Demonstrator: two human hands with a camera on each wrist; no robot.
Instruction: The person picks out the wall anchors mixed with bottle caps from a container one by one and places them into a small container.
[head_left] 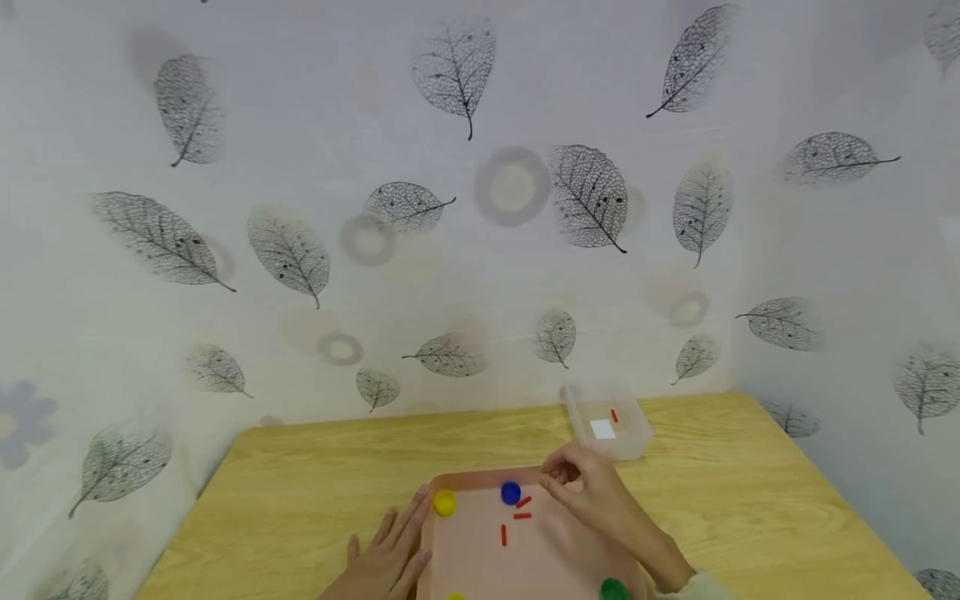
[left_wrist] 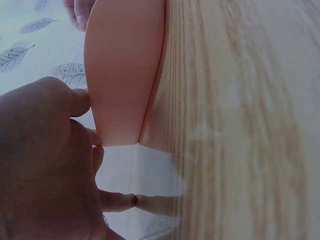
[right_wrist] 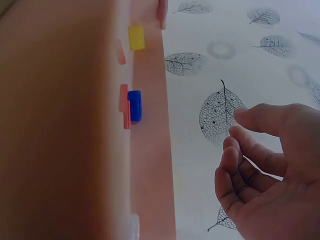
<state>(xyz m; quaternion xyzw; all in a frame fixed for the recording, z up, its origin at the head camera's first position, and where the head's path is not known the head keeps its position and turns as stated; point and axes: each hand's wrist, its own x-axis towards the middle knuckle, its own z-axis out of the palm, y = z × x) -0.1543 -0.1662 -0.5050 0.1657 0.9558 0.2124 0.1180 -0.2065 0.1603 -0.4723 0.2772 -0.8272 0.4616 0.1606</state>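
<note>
My left hand [head_left: 381, 560] lies along the left rim of a shallow pink tray [head_left: 468, 562], its fingers spread and mostly straight. In the left wrist view, its thumb and fingertips meet the tray's outer wall [left_wrist: 125, 75]. Over the tray's far right part hovers my right hand [head_left: 588, 492]. Its fingers are loosely bent, and the right wrist view shows nothing between thumb and fingertips. Inside the tray, a blue round cap [head_left: 511, 492] stands by the far wall near red sticks [head_left: 522, 516]. A yellow round cap [head_left: 445, 502] sits in the far left corner.
Behind the tray stands a clear plastic container [head_left: 636, 440] holding a red stick [head_left: 614, 416] and a white square [head_left: 602, 429]. A green round cap [head_left: 613, 590] is at the tray's near right. The wooden table [head_left: 315, 467] meets a leaf-patterned backdrop [head_left: 465, 275].
</note>
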